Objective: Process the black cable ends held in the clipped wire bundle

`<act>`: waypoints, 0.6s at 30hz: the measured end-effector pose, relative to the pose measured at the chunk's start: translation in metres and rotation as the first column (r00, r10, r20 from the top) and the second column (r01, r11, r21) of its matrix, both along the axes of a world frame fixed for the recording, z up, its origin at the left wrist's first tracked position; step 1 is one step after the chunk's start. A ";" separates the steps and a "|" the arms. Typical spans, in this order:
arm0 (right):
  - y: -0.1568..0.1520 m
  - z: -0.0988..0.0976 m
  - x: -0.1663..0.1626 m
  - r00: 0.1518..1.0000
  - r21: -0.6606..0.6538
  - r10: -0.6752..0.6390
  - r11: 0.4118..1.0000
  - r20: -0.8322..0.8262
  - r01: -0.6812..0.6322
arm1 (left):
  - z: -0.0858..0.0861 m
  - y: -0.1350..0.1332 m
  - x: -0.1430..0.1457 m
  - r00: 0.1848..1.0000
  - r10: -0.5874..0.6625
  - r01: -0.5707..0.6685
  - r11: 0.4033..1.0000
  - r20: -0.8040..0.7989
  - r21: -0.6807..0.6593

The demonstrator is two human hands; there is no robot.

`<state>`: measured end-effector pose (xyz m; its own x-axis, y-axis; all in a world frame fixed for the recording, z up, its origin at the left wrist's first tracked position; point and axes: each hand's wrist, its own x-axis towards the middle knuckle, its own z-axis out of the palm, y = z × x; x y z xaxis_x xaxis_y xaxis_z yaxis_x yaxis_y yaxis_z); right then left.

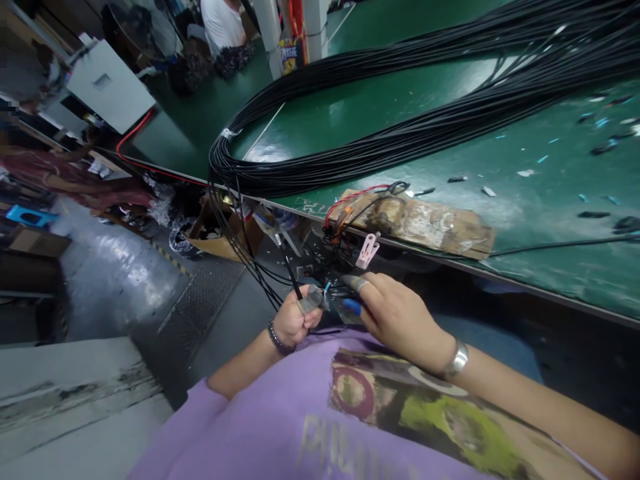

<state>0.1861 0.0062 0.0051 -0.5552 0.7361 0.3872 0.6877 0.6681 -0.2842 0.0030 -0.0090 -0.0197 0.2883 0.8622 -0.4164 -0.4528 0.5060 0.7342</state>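
My left hand (299, 315) is closed around a black cable (290, 267) that comes down from the table edge. Its thumb, wrapped in grey tape, presses near a short blue and whitish end (327, 289) of the cable. Close beside it my right hand (395, 313) pinches dark strands at that end between forefinger and thumb. Grey tape wraps the forefinger and a blue cover shows at the thumb. The exact shape of what lies between the two hands is blurred and partly hidden. Both hands are close in front of my purple shirt.
A long coil of black cable (320, 160) lies on the green table (320, 120). At the table's near edge are a stained cardboard piece (425, 223) and a pink clip (369, 251). Cable scraps lie at right. Below stands a cardboard box (225, 233); people are at left and behind.
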 end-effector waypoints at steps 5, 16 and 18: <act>0.001 0.005 -0.002 0.994 0.095 0.002 0.995 0.106 -0.013 | 0.000 0.000 0.001 1.000 -0.007 0.007 1.000 0.018 0.002; 0.000 0.008 -0.005 0.994 0.080 0.006 0.997 0.113 -0.015 | -0.002 -0.003 0.002 1.000 -0.008 0.008 1.000 -0.026 0.001; 0.000 0.009 -0.005 0.993 0.056 0.004 0.998 0.120 -0.011 | -0.001 -0.003 0.002 0.999 0.002 -0.002 1.000 -0.049 0.000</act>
<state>0.1812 0.0065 0.0138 -0.6056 0.7103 0.3588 0.7091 0.6863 -0.1616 0.0054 -0.0122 -0.0209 0.2661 0.8629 -0.4297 -0.4168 0.5050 0.7558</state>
